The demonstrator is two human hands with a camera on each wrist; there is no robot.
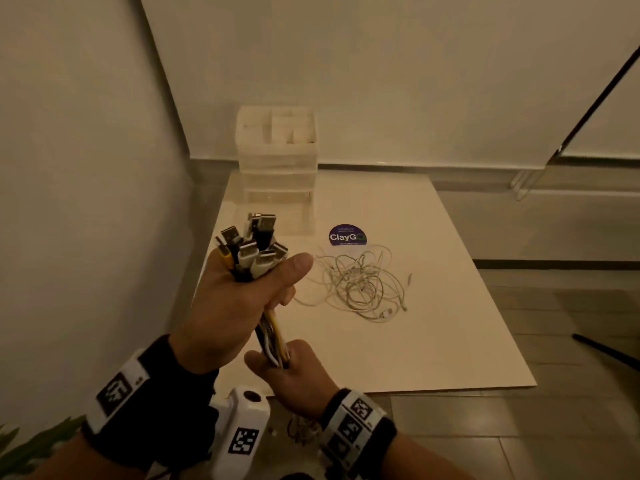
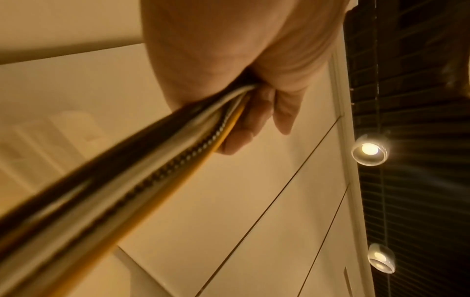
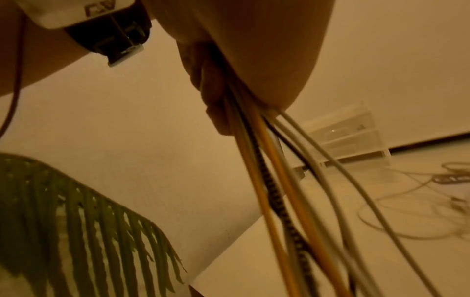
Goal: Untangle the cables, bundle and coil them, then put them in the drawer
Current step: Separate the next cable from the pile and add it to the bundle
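Observation:
My left hand [image 1: 242, 296] grips a cable bundle [image 1: 254, 249] just below its USB plugs, which stick up in white, black and yellow. The same cable bundle [image 2: 162, 166] runs taut out of the fist in the left wrist view. Lower down, my right hand [image 1: 294, 368] grips the bundle's white, yellow and braided strands [image 1: 273, 337]. Those strands [image 3: 274, 172] hang loose below the fist in the right wrist view. A tangle of thin white cables [image 1: 360, 282] lies on the white board [image 1: 433, 341]. The clear drawer unit [image 1: 277, 154] stands at the board's far left, drawers closed.
A round purple sticker [image 1: 347, 235] lies on the board beside the tangle. A wall runs close along the left. A green palm leaf [image 3: 84, 221] hangs at lower left. A dark rod [image 1: 606, 351] lies on the tiled floor at right.

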